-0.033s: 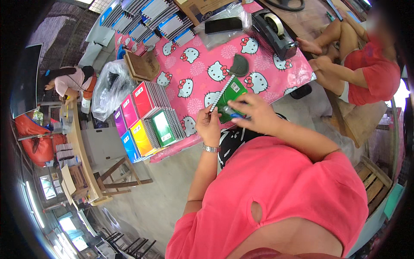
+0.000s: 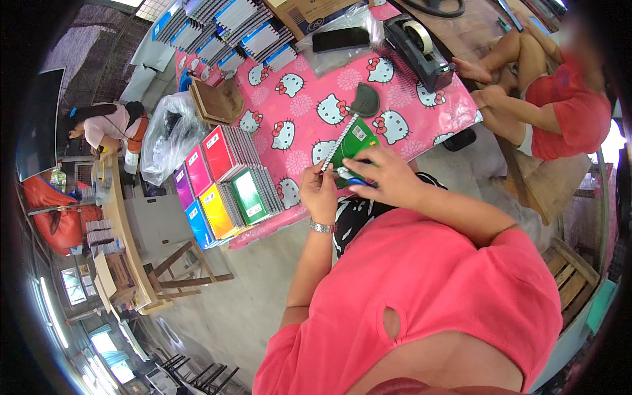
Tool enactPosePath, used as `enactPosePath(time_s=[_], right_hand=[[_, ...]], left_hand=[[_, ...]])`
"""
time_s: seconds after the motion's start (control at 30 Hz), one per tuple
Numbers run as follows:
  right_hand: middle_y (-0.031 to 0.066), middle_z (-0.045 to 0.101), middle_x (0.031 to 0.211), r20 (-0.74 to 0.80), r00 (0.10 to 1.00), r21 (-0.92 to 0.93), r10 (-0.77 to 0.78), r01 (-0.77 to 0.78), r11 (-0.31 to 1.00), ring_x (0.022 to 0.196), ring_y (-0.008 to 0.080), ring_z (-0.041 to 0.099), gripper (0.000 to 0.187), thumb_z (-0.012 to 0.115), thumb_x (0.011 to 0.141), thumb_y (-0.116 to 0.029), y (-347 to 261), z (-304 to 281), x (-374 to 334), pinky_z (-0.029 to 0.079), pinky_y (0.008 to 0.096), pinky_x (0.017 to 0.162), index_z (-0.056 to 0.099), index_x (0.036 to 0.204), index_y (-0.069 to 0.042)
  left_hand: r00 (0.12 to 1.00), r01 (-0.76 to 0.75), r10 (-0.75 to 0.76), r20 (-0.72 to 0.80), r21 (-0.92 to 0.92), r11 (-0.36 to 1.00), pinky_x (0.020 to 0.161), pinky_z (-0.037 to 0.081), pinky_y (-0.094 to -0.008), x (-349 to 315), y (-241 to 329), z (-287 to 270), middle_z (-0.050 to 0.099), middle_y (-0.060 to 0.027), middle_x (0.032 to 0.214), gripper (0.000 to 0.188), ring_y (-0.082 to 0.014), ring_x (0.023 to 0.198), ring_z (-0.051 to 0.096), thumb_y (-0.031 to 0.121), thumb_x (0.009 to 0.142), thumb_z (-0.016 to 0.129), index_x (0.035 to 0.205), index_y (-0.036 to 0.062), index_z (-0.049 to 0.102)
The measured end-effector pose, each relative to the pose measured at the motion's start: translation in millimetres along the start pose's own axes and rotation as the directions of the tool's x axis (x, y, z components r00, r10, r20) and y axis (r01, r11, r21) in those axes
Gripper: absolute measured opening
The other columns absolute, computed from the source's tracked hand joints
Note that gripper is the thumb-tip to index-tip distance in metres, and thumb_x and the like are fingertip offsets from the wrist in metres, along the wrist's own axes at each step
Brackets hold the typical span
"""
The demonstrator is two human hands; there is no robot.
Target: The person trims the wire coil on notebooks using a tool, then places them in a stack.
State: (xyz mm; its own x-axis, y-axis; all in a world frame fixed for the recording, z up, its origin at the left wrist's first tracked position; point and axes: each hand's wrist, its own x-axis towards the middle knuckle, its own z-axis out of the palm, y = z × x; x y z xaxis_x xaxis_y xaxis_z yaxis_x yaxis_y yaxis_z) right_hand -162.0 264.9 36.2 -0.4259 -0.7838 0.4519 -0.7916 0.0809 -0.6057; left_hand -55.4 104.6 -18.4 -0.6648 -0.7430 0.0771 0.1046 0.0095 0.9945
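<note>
A green spiral notebook point(image 2: 359, 136) lies at a slant by the table's near edge, its white coil running along the left side. Fingers of my left hand point(image 2: 319, 192) are closed around the lower end of that coil. In my right hand point(image 2: 388, 174) is a small tool with blue handles point(image 2: 359, 181); its metal tip points at the coil's lower end, and its exact kind is partly hidden by the fingers. Just beyond the notebook's top corner sits a dark green, rounded pouch-like piece point(image 2: 365, 100).
Stacked spiral notebooks point(image 2: 227, 187) in several colours stand left of my hands. Farther back are more notebook piles point(image 2: 217, 33), a wooden holder point(image 2: 217, 100), a phone point(image 2: 341, 39) and a tape dispenser point(image 2: 421, 52). One person point(image 2: 569, 112) sits at right; another point(image 2: 108, 125) bends at left.
My right hand has shifted slightly left and down, bringing the blue-handled tool closer to the coil's lower end. My left hand stays on the notebook.
</note>
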Motion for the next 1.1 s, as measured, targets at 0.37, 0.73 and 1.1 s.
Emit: enactPosePath(time_s=[0.37,0.73,1.1], right_hand=[[0.0094,0.054,0.103,-0.015,1.000,-0.085,-0.010,0.009,0.996,0.097,0.0283,0.054,0.042,0.070,0.079,-0.025,-6.2,6.4,2.3,0.043,0.0408,0.086,0.062,0.117,-0.007],[0.0088,0.069,0.086,0.765,0.526,0.528,0.372,-0.843,0.108,0.074,0.0164,0.063,0.035,0.056,0.097,-0.027,-10.1,3.2,11.6,0.050,0.0306,0.068,0.063,0.119,-0.001],[0.0066,0.066,0.098,0.492,0.623,0.831,0.608,-0.545,-0.114,0.086,0.0128,0.061,0.039,0.051,0.099,-0.037,21.3,-74.2,-3.7,0.050,0.0274,0.073,0.058,0.124,-0.008]], left_hand=[[1.000,-0.020,0.019,0.018,0.043,0.999,0.072,0.055,-0.0275,-4.4,2.2,2.7,0.065,-0.0097,0.092,0.018,-0.0145,0.080,0.064,-0.013,0.087,0.054,0.102,-0.0042,0.057],[0.986,-0.165,0.164,0.022,0.145,0.976,0.068,0.050,-0.0244,-5.4,6.7,-5.5,0.062,-0.0046,0.091,0.020,-0.0110,0.078,0.061,-0.012,0.082,0.062,0.099,-0.0021,0.066],[0.799,-0.460,-0.115,0.590,0.724,0.515,0.081,0.048,-0.0438,60.1,107.1,31.0,0.065,-0.0149,0.093,0.024,-0.0347,0.093,0.061,0.001,0.076,0.055,0.097,0.0043,0.067]])
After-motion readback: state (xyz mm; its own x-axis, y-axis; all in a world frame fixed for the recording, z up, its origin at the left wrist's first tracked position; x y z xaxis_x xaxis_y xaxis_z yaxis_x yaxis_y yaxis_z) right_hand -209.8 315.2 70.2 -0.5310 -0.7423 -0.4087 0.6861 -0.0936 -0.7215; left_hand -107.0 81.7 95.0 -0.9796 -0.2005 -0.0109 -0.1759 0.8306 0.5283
